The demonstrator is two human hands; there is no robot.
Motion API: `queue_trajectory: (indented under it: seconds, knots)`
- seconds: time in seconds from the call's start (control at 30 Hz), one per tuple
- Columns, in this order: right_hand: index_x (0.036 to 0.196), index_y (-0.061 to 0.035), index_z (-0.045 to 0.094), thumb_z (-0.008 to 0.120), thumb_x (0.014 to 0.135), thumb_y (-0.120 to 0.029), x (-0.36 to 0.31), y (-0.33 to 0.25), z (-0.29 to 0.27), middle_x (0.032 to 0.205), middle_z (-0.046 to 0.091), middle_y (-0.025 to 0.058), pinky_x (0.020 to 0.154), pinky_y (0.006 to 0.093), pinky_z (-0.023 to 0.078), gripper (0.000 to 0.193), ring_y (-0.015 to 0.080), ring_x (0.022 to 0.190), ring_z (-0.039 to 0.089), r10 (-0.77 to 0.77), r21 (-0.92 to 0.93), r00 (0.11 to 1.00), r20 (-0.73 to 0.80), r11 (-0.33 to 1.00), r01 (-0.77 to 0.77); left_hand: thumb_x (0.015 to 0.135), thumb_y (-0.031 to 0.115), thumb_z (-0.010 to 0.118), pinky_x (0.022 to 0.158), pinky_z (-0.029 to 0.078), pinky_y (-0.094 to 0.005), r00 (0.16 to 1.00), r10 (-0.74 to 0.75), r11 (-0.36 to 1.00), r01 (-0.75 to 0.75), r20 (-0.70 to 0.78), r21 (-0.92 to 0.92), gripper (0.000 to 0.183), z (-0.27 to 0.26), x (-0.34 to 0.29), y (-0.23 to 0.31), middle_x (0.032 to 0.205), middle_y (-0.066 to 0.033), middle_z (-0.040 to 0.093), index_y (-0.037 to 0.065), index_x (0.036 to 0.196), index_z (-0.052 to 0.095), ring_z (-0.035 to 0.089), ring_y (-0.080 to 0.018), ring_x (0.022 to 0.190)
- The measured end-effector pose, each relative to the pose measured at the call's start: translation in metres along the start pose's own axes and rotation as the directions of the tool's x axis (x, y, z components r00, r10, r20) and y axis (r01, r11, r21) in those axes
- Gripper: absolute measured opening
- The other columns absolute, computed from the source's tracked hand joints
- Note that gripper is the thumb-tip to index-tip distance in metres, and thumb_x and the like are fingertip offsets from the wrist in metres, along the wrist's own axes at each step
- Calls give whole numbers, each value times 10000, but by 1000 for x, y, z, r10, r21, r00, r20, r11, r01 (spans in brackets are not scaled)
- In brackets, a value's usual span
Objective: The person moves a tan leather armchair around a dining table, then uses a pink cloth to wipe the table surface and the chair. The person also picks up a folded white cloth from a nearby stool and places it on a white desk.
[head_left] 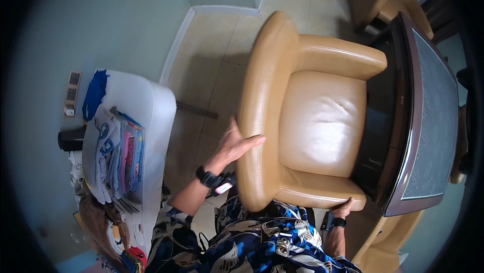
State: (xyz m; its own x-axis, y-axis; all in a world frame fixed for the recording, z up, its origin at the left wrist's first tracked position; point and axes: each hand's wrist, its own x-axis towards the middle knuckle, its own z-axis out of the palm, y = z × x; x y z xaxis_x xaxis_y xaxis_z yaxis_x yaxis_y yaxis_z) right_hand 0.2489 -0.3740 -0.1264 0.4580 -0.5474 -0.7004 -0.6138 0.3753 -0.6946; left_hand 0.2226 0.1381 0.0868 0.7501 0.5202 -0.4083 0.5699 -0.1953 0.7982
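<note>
Far left there's one black container (71, 140), can't see inside it, then folded clothes (117, 154) on a white surface (151, 107). Left hand (233, 144) is spread open, thumb on the backrest of one tan armchair (322, 117) mid-floor; seat faces right, backrest's long axis runs away from the wearer. Right hand (344, 210) has its grip around the near armrest. Then one dark-framed desk (431, 122), plus at least two more tan chairs (370, 3).
</note>
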Motion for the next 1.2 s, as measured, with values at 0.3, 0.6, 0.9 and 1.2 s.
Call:
queue_trajectory:
  seconds: [0.3,0.6,0.9,1.2]
  knots:
    - [1159,83,469,714,717,-400,-58,-15,46,1090,579,192,829,444,472,699,288,893,578,-216,-122,918,-332,975,185,676,180,757,1036,336,-360,973,221,938,-231,-65,-257,1023,37,80,57,1401,-272,282,-28,1418,85,373,-318,1261]
    - [1222,3,403,667,746,-402,-71,-12,58,1107,572,213,890,408,421,679,328,1007,558,-208,-190,795,-569,975,120,734,80,682,962,403,-346,972,235,928,-219,17,-301,943,40,61,84,1346,-201,334,18,1435,56,434,-267,1154]
    - [1194,3,405,674,748,-407,-89,-16,64,1095,580,217,887,407,419,663,345,995,566,-125,-128,798,-589,990,61,743,97,664,1015,330,-347,934,358,917,-353,-8,-186,884,37,75,94,1366,-170,328,18,1432,115,397,-261,1197]
    - [1254,-29,377,667,753,-407,-95,-20,65,1106,582,221,889,421,423,691,366,1013,563,-138,-176,780,-611,984,37,755,87,645,1019,326,-356,927,375,903,-367,-8,-222,858,37,78,85,1369,-171,333,24,1433,122,387,-263,1206]
